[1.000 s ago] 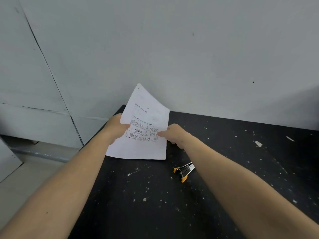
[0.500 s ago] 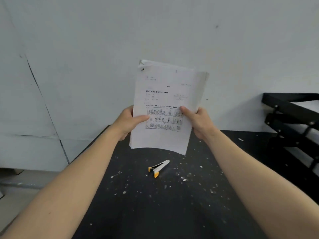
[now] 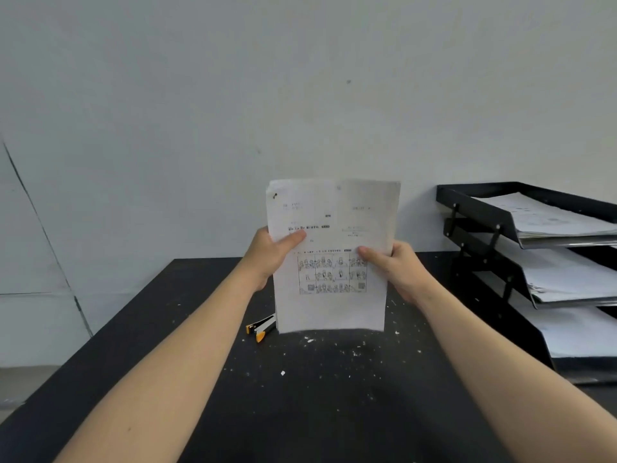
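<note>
Your left hand grips the left edge of the papers, thumb on the front. The stapler lies on the black table, just left of the papers' bottom corner. You hold the papers upright above the table, in front of the wall. Your right hand grips their right edge. The paper trays stand on the far right.
</note>
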The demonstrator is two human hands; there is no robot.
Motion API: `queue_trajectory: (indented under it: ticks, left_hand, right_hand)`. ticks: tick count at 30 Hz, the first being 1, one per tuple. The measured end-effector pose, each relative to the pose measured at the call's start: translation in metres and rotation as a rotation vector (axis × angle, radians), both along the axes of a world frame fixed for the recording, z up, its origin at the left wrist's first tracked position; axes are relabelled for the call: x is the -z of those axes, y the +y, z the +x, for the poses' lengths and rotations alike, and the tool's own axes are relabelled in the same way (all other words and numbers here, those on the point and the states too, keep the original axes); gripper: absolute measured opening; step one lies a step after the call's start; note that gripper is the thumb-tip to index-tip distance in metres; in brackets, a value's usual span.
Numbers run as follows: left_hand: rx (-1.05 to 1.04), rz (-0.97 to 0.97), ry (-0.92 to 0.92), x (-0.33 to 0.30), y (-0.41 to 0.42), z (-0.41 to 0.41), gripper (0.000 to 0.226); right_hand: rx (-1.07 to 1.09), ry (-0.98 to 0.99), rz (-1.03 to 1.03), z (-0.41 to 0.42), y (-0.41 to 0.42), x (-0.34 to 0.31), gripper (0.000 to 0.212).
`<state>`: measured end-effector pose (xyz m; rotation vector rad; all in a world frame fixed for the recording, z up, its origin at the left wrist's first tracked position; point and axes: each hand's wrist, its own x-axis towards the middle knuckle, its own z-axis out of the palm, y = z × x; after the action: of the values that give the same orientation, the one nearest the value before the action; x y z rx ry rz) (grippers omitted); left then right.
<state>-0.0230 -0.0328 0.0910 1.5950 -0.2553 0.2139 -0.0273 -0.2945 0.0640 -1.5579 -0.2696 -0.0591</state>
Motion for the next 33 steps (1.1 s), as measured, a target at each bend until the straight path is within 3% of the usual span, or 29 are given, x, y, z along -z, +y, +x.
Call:
queue_trajectory:
  ticks: [3, 7, 12, 16, 19, 23, 28, 30, 33]
  left_hand:
    - [0.032, 0.066, 0.044, 0.014, -0.002, 0.0, 0.015]
    - [0.01, -0.037, 0.072, 0.019, -0.006, 0.005, 0.016]
    - [0.027, -0.081, 0.075, 0.02, -0.004, 0.007, 0.02]
    - [0.043, -0.06, 0.072, 0.019, -0.003, 0.009, 0.02]
    - [0.04, -0.082, 0.081, 0.014, -0.004, 0.009, 0.019]
    - [0.039, -0.106, 0.097, 0.013, -0.004, 0.007, 0.017]
    - [0.063, 0.098, -0.076, 0.002, -0.008, -0.002, 0.019]
    - [0.048, 0.117, -0.066, 0.003, -0.007, -0.002, 0.018]
    - [-0.003, 0.003, 0.025, 0.009, -0.004, 0.002, 0.021]
  right_hand:
    - [0.016, 0.003, 0.048, -0.001, 0.0, 0.013, 0.033]
    - [0.033, 0.019, 0.129, 0.002, 0.007, 0.013, 0.026]
    - [0.049, -0.002, 0.051, 0.001, 0.006, 0.003, 0.031]
    - [0.437, -0.275, -0.096, 0.002, 0.016, -0.03, 0.074]
    - [0.708, -0.6, -0.372, -0.006, 0.039, -0.066, 0.061]
    - [0.564, -0.794, -0.748, -0.023, 0.093, -0.096, 0.058]
    - [0.296, -0.703, -1.122, -0.028, 0.134, -0.085, 0.062]
    - [0.283, -0.668, -1.107, -0.028, 0.135, -0.086, 0.061]
    - [0.43, -0.708, -1.007, -0.027, 0.126, -0.091, 0.064]
